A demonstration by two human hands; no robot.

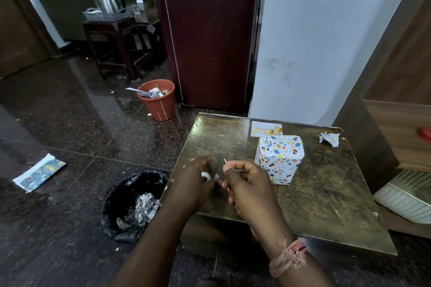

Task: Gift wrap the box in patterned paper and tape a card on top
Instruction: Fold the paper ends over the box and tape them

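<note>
The table (326,193) is a worn, scuffed square of dark, glossy wood, and both hands work at its near left edge, right above an open black bin bag (130,196) of crumpled scraps; anything that slips from the fingers there likely drops into the rubbish.

The box (279,158) stands upright toward the far side, already covered in smooth white paper printed with bright eggs and hearts, its folds crisp. It sits well apart from the hands, so a strip carried across may curl and stick to itself or to a finger on the way.

The card (266,130), flat and white with gold lettering, lies just behind the box, not yet on top.

The left hand (196,182) curls round a small white tape roll (206,176). The right hand (247,184) grips what looks like small scissors, one pale tip and an orange bit showing; a cut this close risks nicked fingertips or a too-short strip.
</note>
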